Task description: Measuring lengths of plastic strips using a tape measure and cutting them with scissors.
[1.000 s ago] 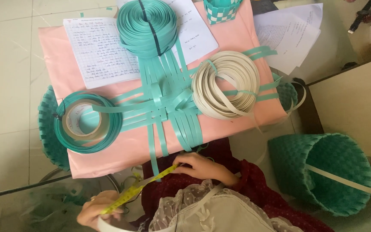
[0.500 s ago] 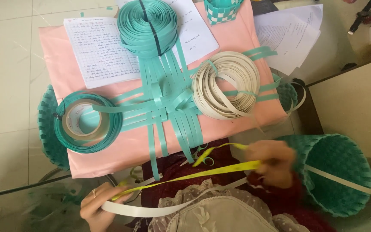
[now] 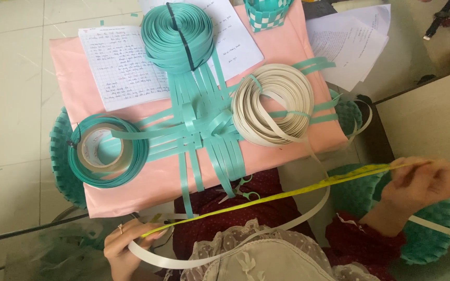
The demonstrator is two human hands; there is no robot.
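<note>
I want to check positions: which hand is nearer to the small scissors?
Left. The left hand is just below-left of the scissors; the right hand is far to their right.

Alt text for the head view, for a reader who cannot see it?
Two hands, left hand and right hand, stretch a yellow measuring tape along a cream strip. Beyond lie woven teal strips and strip coils on a pink board.
</note>
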